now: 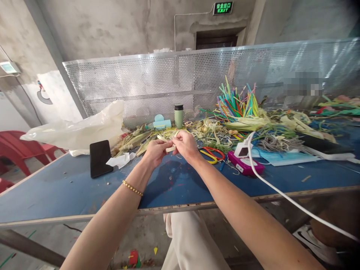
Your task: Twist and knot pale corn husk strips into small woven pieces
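Strip [170, 149] matt. Panel [135, 86] perforated metal, shiny. Wall [112, 26] rough concrete, matt. Bag [84, 130] thin plastic. Bracelet [132, 188] shiny, metallic.

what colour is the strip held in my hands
Pale cream: the strip shows in the head view, the only one here.

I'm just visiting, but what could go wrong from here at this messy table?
The left hand and right hand pinch a thin, pale strip; it might slip or tear, and could be hard to spot among the similarly pale, husk-like scraps nearby.

The white cable hangs over the table's front edge, right of the right forearm; a snag could perhaps drag the white charger off the purple box.
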`<state>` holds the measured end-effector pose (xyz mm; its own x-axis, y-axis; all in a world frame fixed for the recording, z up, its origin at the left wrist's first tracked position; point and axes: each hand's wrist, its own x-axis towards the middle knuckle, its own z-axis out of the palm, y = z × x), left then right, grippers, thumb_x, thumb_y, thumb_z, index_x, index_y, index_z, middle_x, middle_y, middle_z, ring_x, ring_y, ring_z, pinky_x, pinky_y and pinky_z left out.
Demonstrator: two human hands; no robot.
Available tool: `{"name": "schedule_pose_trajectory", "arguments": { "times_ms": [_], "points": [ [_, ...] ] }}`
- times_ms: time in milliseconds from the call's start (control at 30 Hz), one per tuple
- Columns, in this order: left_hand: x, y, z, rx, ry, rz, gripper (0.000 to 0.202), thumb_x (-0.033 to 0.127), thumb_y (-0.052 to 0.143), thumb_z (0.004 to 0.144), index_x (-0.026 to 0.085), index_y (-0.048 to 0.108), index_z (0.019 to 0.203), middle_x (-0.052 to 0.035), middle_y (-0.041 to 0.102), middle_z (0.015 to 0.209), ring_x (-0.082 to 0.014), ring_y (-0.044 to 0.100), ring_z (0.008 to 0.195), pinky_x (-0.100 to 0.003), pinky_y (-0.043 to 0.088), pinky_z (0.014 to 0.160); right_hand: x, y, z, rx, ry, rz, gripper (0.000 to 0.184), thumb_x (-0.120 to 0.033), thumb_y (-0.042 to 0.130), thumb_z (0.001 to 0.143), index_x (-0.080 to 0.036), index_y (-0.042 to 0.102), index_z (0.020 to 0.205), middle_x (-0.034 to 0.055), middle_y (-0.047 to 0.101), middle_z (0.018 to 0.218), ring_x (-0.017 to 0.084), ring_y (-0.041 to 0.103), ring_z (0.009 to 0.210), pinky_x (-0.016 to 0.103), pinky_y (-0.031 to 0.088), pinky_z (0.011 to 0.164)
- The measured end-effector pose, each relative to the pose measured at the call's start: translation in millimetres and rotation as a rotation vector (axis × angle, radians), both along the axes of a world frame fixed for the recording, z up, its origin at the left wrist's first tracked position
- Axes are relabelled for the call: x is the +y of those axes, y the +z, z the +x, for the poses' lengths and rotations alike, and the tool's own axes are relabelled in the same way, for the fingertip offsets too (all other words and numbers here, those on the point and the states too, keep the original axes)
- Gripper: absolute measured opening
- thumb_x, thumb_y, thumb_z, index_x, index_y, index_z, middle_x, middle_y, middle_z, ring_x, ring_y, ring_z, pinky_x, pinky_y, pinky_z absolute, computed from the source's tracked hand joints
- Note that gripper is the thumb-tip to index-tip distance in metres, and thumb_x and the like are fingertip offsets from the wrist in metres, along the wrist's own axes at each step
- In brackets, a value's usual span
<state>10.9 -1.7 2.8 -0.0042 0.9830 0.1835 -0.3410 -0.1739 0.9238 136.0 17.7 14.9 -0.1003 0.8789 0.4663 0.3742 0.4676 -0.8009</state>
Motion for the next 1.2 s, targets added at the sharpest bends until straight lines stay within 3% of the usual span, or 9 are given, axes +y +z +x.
{"name": "schedule_pose_trajectory", "arguments": {
  "times_ms": [500,633,833,1067,1200],
  "points": [
    [2.0,-0.5,-1.3,0.045,-0.021,0.020,0.023,0.014,0.086,0.056,0.008,0.065,0.053,-0.0048,0.059,0.054,-0.0107,0.051,0.051,-0.026,0.037,0.052,3.3,-4.5,-1.7,0.039,-0.024,-0.018,0.012,-0.018,0.054,0.086,-0.020,0.049,0.075,-0.0035,0.058,0.051,0.012,0.055,0.036,0.022,0.041,0.043],
    [2.5,-0.4,-3.1,0.034,-0.009,0.008,0.020,0.014,0.085,0.057,0.006,0.067,0.056,-0.0067,0.062,0.059,-0.0110,0.053,0.053,-0.026,0.037,0.052,3.2,-3.3,-1.0,0.135,0.058,-0.113,0.015,-0.017,0.057,0.087,-0.020,0.050,0.074,-0.0041,0.059,0.050,0.011,0.054,0.034,0.020,0.039,0.036],
    [3.1,2.1,-10.5,-0.052,0.082,-0.010,0.017,0.008,0.084,0.060,0.006,0.068,0.065,-0.0026,0.061,0.057,-0.0081,0.051,0.050,-0.024,0.042,0.055,-5.1,-0.2,0.0,0.240,0.280,-0.302,0.023,-0.020,0.063,0.090,-0.015,0.056,0.068,-0.0012,0.062,0.051,0.009,0.056,0.036,0.018,0.044,0.034],
    [2.2,3.4,-13.6,-0.011,-0.014,-0.037,0.016,0.009,0.084,0.063,0.004,0.070,0.067,-0.0072,0.065,0.062,-0.0110,0.058,0.056,-0.025,0.045,0.057,-5.7,-1.1,-1.6,0.238,0.298,-0.310,0.021,-0.008,0.060,0.087,-0.015,0.057,0.067,-0.0020,0.061,0.048,0.010,0.057,0.035,0.018,0.047,0.036],
    [5.1,0.7,-13.4,0.020,0.032,-0.029,0.016,0.010,0.083,0.065,0.005,0.069,0.061,-0.0063,0.063,0.056,-0.0109,0.057,0.053,-0.024,0.043,0.054,-5.4,-2.7,-2.3,0.179,0.298,-0.271,0.021,-0.006,0.056,0.087,-0.014,0.059,0.068,-0.0017,0.061,0.046,0.010,0.057,0.036,0.017,0.046,0.036]
  ]
}}
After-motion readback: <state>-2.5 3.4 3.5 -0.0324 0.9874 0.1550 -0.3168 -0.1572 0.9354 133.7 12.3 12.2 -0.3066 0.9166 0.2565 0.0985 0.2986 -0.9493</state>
